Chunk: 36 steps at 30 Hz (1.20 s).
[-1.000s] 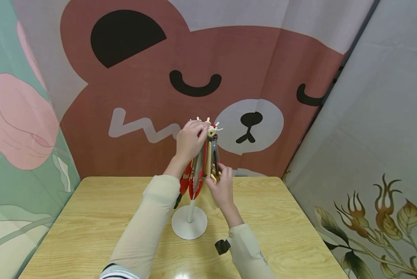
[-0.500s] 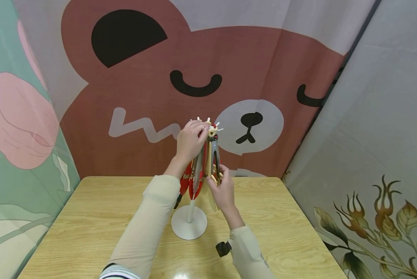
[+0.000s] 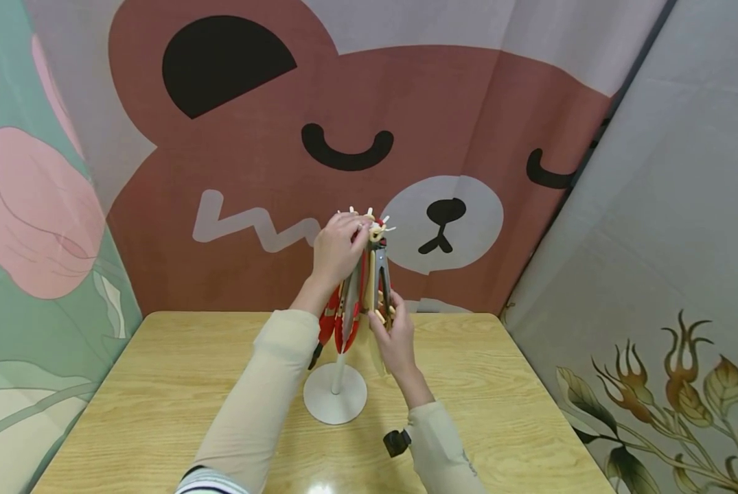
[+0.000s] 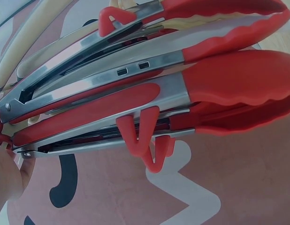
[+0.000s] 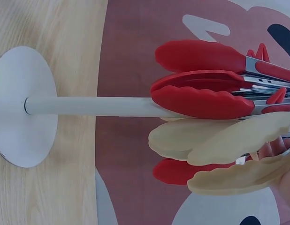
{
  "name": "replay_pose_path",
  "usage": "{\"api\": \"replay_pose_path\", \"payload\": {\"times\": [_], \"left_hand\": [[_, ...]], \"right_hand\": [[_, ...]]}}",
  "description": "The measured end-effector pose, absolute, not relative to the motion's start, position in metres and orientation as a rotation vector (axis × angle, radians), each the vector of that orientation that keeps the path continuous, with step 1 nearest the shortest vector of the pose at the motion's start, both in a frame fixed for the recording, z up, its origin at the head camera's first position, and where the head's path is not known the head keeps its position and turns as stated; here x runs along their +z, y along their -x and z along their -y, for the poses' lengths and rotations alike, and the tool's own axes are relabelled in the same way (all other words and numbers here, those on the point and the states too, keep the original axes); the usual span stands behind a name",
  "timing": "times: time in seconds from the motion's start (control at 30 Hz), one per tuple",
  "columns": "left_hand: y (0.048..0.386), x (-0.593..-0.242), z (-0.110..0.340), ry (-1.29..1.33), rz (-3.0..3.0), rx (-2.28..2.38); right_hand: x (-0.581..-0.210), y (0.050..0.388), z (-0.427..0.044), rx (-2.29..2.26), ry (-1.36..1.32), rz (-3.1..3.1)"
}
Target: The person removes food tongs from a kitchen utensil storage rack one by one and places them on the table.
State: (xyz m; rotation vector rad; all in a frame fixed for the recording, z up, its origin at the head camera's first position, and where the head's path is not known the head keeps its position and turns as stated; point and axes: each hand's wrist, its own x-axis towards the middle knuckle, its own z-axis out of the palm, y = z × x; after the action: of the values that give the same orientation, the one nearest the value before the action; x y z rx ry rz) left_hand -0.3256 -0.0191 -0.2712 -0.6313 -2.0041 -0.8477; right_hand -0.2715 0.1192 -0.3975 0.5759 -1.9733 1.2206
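Several red-tipped tongs (image 4: 239, 77) and cream-tipped tongs (image 5: 243, 138) hang from the top of a white stand (image 3: 335, 394). My left hand (image 3: 336, 250) is at the stand's hooked top, its fingers curled at the upper ends of the tongs; the left wrist view shows part of that hand (image 4: 6, 176) by the red tongs' hinge. Lower down on the right side, my right hand (image 3: 396, 336) grips a cream-tipped pair of tongs; its fingers (image 5: 274, 147) show behind that pair in the right wrist view. What the left fingertips touch is hidden.
The stand's round base rests on a wooden table (image 3: 467, 412). Behind the table hangs a bear-print curtain (image 3: 430, 123), with a flowered curtain (image 3: 659, 240) on the right. A small black object (image 3: 396, 443) is at the right wrist.
My right hand has shifted very slightly to the right along with the tongs it grips. The left hand stays at the top of the stand.
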Motion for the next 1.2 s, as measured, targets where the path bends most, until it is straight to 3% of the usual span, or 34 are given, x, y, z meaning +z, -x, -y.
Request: {"api": "replay_pose_path", "payload": {"times": [0.53,1.2], "left_hand": [[0.326,-0.270,0.019,0.622,2.006,-0.826],[0.325,-0.271,0.020,0.619,2.013,-0.831]], "right_hand": [[-0.366,0.247,-0.108,1.259,-0.611,1.923],[-0.364,0.245,-0.107,1.267,-0.620,1.903]]}}
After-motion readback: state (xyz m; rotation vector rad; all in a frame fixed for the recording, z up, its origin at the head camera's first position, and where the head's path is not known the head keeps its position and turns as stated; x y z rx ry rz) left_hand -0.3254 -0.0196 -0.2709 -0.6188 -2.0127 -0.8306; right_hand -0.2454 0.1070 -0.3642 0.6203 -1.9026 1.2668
